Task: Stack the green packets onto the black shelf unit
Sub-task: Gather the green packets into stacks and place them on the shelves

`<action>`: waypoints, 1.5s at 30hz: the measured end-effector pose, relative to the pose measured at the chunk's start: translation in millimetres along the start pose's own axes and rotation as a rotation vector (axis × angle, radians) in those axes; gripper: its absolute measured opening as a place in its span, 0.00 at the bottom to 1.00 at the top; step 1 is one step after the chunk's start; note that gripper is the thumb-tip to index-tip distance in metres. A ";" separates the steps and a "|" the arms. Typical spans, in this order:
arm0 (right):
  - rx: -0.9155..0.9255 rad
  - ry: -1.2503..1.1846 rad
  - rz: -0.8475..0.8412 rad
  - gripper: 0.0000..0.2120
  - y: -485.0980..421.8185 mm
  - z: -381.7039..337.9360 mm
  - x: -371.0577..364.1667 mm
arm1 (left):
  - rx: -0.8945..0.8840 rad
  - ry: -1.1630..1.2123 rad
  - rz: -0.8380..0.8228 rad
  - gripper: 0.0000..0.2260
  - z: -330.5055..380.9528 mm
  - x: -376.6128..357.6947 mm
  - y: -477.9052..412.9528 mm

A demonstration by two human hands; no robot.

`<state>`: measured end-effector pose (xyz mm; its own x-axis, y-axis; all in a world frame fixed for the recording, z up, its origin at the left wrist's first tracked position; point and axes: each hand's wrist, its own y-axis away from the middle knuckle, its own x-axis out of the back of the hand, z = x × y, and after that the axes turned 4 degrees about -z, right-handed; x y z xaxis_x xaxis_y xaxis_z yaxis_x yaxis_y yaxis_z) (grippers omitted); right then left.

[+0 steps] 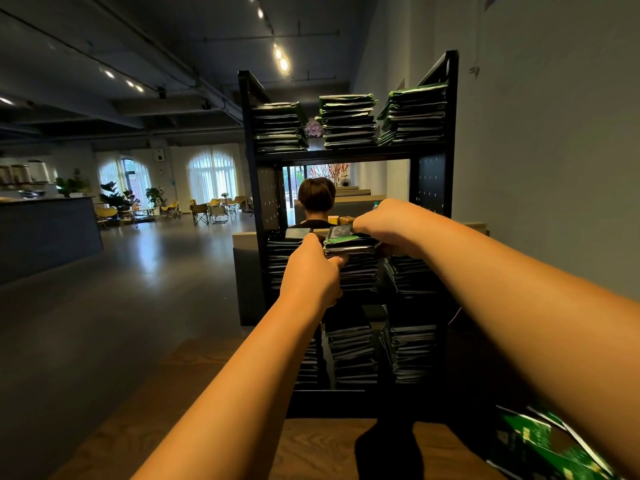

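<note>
The black shelf unit stands in front of me with stacks of green packets on its top, middle and lower levels. Both my hands hold a small bundle of green packets on top of the middle stack of the middle shelf. My left hand grips the bundle's left edge from below. My right hand curls over its right side. Three stacks sit on the top shelf.
More loose green packets lie at the lower right on a wooden table. A person sits behind the shelf, seen through its opening. A grey wall runs along the right; open floor and chairs lie to the left.
</note>
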<state>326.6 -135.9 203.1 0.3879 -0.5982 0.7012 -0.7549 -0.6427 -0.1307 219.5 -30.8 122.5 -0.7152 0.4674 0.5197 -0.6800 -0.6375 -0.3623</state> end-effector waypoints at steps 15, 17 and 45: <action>-0.010 0.037 0.024 0.16 -0.5 4.0 -4.9 | -0.071 0.014 0.117 0.18 -6.6 -7.5 7.1; -0.011 0.046 0.038 0.16 -1.0 3.8 -4.8 | -0.043 0.014 0.111 0.18 -4.9 -8.4 7.8; -0.050 -0.424 0.046 0.11 52.1 34.3 18.4 | -0.050 -0.094 0.205 0.13 17.4 -3.4 72.6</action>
<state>312.6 -196.7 185.2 0.5285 -0.7761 0.3440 -0.7969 -0.5932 -0.1140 175.4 -89.3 107.9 -0.8224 0.2707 0.5004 -0.5310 -0.6811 -0.5041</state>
